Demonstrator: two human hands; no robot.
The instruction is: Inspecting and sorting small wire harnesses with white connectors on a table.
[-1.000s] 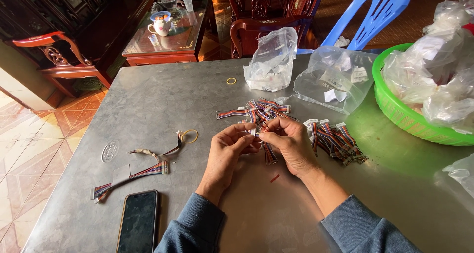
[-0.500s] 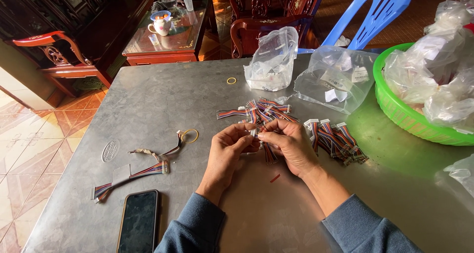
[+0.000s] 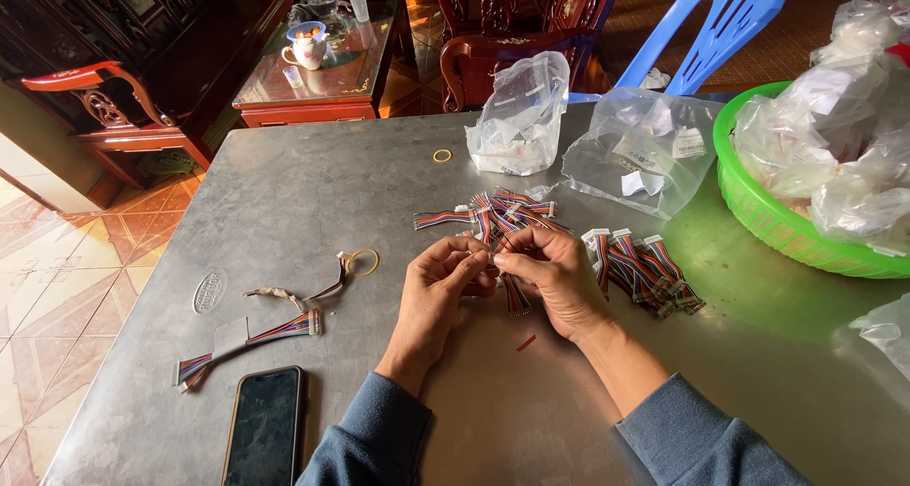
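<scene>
Wire harness (image 3: 507, 258), a short ribbon of thin multicoloured leads ending in a small white plug, sits pinched between both hands just above the middle of the grey metal tabletop (image 3: 284, 183). The left hand (image 3: 438, 292) has its fingers curled narrowly around one end, and the right hand (image 3: 555, 279) closes its fingertips on the other, with a tail of striped leads hanging from under the right palm. Doing this well seems to call for a light grip near the plug, so the fine leads are not kinked or pulled from their housing, and for keeping the piece apart from its neighbours. Just beyond the hands lies a loose heap of like harnesses (image 3: 498, 211), and to the right a neater row of them (image 3: 640, 268). Farther left lie a few stray harnesses (image 3: 251, 334), a rubber band (image 3: 361, 261) and a dark phone (image 3: 265, 429). Clear plastic bags (image 3: 578, 135) lie farther back, and a green basket (image 3: 758, 211) holds more of them.
</scene>
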